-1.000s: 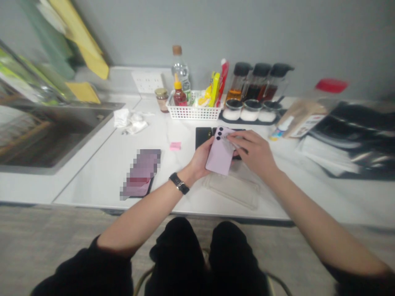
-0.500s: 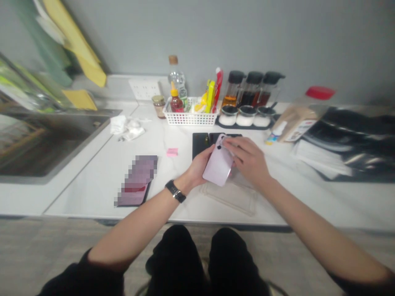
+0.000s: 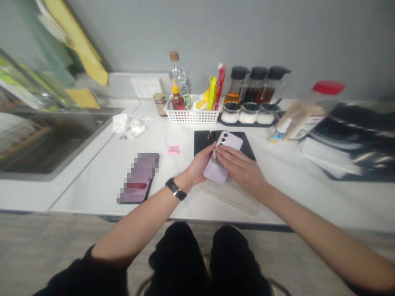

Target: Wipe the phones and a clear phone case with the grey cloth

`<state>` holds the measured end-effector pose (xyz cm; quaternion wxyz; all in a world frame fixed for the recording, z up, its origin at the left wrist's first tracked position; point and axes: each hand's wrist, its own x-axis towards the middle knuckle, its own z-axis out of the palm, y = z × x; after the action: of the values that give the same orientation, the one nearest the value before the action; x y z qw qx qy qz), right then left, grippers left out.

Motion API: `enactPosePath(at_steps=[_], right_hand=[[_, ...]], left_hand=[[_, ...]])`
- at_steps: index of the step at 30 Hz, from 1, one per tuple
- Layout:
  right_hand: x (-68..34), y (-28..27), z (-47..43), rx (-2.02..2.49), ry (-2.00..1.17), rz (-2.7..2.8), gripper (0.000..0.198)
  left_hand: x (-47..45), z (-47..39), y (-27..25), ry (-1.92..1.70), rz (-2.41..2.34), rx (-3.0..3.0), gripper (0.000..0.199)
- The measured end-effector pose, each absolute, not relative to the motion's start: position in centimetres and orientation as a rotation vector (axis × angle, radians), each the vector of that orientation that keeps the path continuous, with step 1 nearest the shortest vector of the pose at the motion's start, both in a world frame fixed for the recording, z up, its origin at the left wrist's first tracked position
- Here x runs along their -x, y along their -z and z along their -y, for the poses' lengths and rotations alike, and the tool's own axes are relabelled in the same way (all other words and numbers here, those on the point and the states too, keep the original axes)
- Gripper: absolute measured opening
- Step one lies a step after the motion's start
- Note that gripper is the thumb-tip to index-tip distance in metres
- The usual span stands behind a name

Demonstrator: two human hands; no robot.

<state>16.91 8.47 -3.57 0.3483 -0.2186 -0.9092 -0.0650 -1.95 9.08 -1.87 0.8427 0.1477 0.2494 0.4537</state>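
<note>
A lilac phone point(image 3: 216, 170), its camera side facing up, is held tilted over the counter in my left hand point(image 3: 199, 164), which grips its left edge. Across the back of the phone, below the camera lenses, lie the fingers of my right hand point(image 3: 243, 168), pressed together. A small whitish bit shows by these fingertips, too blurred to name. Under the hands a clear, flat case-like piece point(image 3: 230, 199) rests on the counter. Behind the phone lie a black flat item point(image 3: 202, 142) and a second dark slab point(image 3: 248, 150), partly covered.
Left on the counter point(image 3: 101, 172) lie another device point(image 3: 138, 181) with a blurred-out screen, a pink note point(image 3: 173, 150) and crumpled tissues point(image 3: 132, 127). Behind stand a white basket point(image 3: 193, 117), sauce bottles point(image 3: 257, 84) and a red-lidded jar point(image 3: 308, 117). A sink point(image 3: 55, 144) is far left.
My right hand has slid from the camera corner down and left over the phone's back. The phone's upper part now shows more. My left hand keeps its grip. The view has shifted slightly.
</note>
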Motion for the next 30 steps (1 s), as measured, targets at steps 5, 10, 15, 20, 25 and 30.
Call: enactPosePath(at_steps=[5,10,15,20,25,30], right_hand=[[-17.3,3.4,-6.3,0.386,0.263,2.536,0.069],[-18.6,1.3,-9.3,0.694,0.337,2.434,0.063],[-16.6,2.1,-7.3,0.511,0.333,2.621,0.051],[-16.8,1.8,-8.1,0.708,0.358,2.584,0.078],[-17.0,1.2,-9.7,0.865,0.297,2.506,0.103],[-16.7,1.6,-8.1,0.715,0.236,2.537,0.087]], left_hand=[[2.2,-9.2,1.3,-0.913,-0.506,-0.426,0.055],[2.1,-9.4,1.3,-1.045,-0.529,-0.383,0.042],[2.2,-9.5,1.3,-0.982,-0.524,-0.386,0.054],[2.0,-9.5,1.3,-1.038,-0.483,-0.319,0.053],[1.8,-9.4,1.5,-1.011,-0.498,-0.349,0.047],[2.0,-9.6,1.9,-0.995,-0.503,-0.336,0.044]])
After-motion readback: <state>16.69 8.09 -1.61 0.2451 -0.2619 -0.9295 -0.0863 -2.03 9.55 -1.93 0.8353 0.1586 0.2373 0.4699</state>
